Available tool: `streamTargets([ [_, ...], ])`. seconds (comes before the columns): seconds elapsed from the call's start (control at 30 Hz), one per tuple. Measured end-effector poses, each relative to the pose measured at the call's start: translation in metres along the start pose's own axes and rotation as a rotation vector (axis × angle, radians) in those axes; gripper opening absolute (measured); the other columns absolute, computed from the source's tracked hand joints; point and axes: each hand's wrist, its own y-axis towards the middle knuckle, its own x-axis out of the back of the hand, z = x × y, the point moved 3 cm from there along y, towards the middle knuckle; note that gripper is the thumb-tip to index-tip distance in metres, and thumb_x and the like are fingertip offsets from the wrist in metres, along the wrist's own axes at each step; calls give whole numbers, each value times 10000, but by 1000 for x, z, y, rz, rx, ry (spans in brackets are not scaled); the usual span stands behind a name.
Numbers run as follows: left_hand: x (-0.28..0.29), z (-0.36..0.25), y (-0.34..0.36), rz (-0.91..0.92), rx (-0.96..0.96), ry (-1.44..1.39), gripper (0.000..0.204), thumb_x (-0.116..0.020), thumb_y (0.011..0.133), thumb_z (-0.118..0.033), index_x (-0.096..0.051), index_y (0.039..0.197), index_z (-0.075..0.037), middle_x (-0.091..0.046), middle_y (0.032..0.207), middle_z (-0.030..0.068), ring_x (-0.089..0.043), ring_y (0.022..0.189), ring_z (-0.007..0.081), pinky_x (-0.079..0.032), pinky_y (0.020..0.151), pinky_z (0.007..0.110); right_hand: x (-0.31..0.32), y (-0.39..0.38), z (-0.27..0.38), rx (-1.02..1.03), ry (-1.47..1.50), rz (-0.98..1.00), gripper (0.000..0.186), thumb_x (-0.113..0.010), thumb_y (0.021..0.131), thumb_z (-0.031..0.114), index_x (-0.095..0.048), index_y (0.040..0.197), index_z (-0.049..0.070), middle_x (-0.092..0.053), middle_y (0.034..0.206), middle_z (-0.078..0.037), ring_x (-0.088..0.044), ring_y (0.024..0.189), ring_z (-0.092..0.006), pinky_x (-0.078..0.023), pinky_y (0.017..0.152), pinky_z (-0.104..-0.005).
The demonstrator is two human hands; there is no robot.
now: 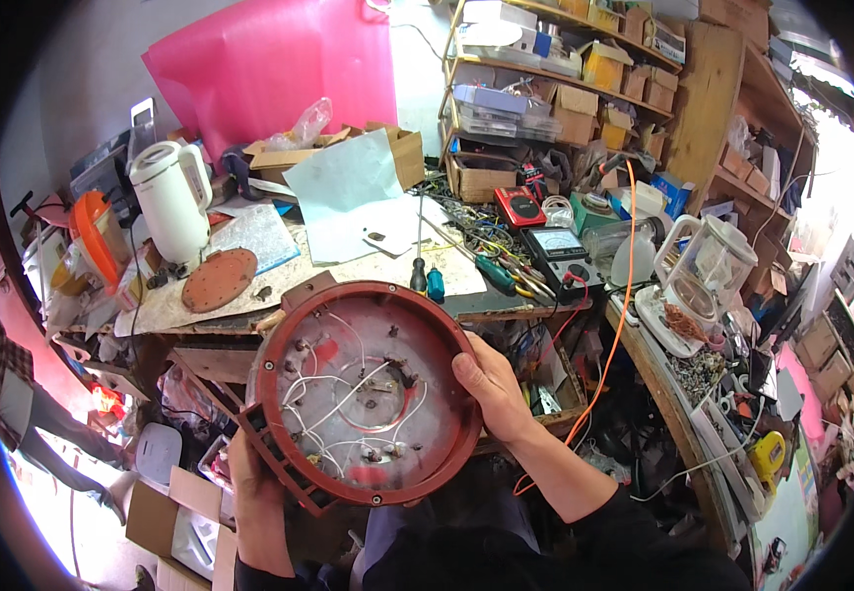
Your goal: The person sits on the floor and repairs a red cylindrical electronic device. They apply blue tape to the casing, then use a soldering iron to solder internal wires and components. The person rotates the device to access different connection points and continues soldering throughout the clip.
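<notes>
I hold a round red-brown appliance housing (468,404) above my lap, tilted so its inside faces me. Loose white wires (348,384) run across the grey metal bottom, joined to several terminals. My right hand (494,389) grips the right rim, its thumb on the edge and its fingers behind. On the lower left, my left hand (249,473) supports the housing beside its slotted handle (284,458); most of its fingers are hidden. Just beyond the housing, a screwdriver (418,274) and a teal-handled tool (436,286) lie on the bench. A flat round red-brown cover (220,280) lies farther left.
The cluttered workbench (170,305) carries a white jug-like appliance (170,202), several pliers (496,274) and a multimeter (557,251). An orange cable (624,295) hangs down at right, near a glass blender jug (713,261). An opened carton (185,522) stands lower left; a person's legs (67,443) show beyond.
</notes>
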Motion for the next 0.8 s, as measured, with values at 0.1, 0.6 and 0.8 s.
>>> streamTargets([
  [0.1,7,5,-10,-125,-26,97,449,-548,1040,-447,-590,1389,-168,-665,1296,110,-660,1141,259,-579,905,460,-3,2,23,135,-15,8,622,-591,1045,406,-474,1467,-36,-590,1339,-109,-533,1213,-169,-403,1061,-325],
  [0.6,-41,-38,16,657,-85,-329,396,-555,1030,-287,-615,1344,-54,-623,1395,155,-609,1255,316,-490,1075,486,-54,114,210,624,-758,432,697,-366,1037,602,-625,1341,31,-693,1132,-249,-673,1061,-330,-475,980,-393],
  [0.8,-58,-46,28,737,-30,-406,375,-558,1026,-224,-625,1326,-8,-606,1435,173,-588,1300,339,-454,1142,496,-50,90,225,736,-716,380,819,-224,1075,659,-572,1417,1,-609,1389,-278,-561,1327,-389,-387,1137,-402],
])
